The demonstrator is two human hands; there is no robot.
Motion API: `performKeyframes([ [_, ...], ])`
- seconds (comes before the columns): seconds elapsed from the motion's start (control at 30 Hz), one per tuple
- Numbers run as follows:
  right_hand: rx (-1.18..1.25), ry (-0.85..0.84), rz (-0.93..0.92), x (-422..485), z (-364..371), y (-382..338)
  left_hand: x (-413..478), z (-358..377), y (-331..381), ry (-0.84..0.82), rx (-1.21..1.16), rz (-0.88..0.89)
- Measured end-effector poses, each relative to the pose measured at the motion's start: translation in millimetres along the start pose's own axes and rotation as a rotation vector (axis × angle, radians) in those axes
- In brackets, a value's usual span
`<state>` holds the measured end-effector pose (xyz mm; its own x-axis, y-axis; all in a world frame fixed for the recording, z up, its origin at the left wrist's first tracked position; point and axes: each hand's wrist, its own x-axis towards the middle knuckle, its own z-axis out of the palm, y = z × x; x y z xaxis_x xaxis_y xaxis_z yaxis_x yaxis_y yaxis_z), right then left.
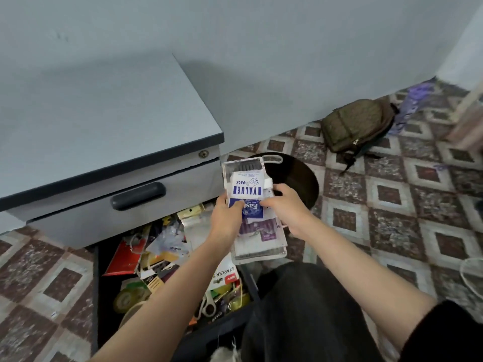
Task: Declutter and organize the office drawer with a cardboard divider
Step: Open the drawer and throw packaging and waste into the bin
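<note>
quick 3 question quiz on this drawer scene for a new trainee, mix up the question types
1. True or false: the left hand and the right hand both hold the clear plastic case with the blue-and-white packet in it.
2. The olive green backpack lies: A) on top of the cabinet, B) on the patterned tiled floor, C) inside a drawer.
3. Fill in: the grey upper drawer with the dark handle is ____.

Key: 1 true; 2 B; 3 closed.
</note>
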<state>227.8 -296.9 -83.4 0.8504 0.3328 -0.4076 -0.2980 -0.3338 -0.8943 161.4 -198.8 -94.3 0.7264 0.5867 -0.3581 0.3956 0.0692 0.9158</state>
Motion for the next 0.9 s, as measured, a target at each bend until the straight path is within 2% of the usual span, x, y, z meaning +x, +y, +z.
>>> performKeyframes([
  [0.17, 0.004, 0.094, 0.044, 25.6, -25.1, 6.3, 19.4, 23.1, 4.3, -0.082, 0.079, -0.043],
  [0.37, 0.01, 0.141, 0.088, 60.0, -33.7, 11.7, 57.2, 35.3, 0.0, -0.092, 0.11, -0.1],
  [0.57, -0.005, 0.211, 0.092, 99.4, -46.7, 4.3, 108.5, 56.1, 7.5, -0.06, 0.148, -0.014],
  [0.9, 0.007, 0.282, 0.137, 118.9, -67.0, 24.3, 132.2, 32.1, -7.3, -0.116, 0.228, -0.115],
])
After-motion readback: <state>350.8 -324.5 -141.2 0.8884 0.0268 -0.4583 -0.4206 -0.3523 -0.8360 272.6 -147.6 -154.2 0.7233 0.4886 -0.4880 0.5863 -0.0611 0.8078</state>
